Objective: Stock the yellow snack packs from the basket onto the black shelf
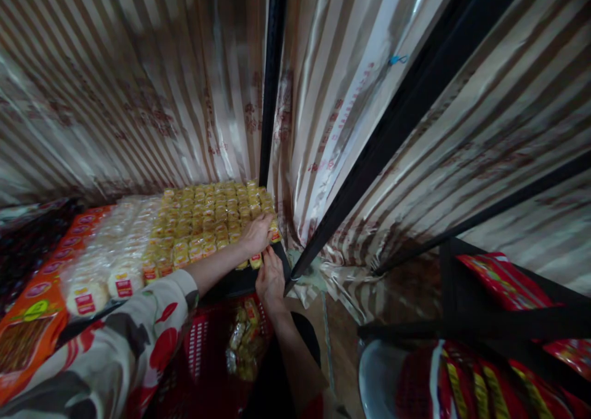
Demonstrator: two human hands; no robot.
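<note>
My left hand [257,233] reaches over a shelf packed with rows of small yellow snack packets [207,222], its fingers curled on a packet at the near right corner of the block. My right hand [271,277] is just below it at the shelf's front edge, fingers pinched round another yellow packet [255,261]. Under my arms a red plastic basket [198,351] holds a few more of the same packets [244,339].
White round-cake packs [115,253] and orange packets [41,296] lie left of the yellow rows. A black shelf post [272,80] rises behind. Striped shiny curtain [138,87] hangs all around. Red snack bags [489,376] sit on a black rack at right.
</note>
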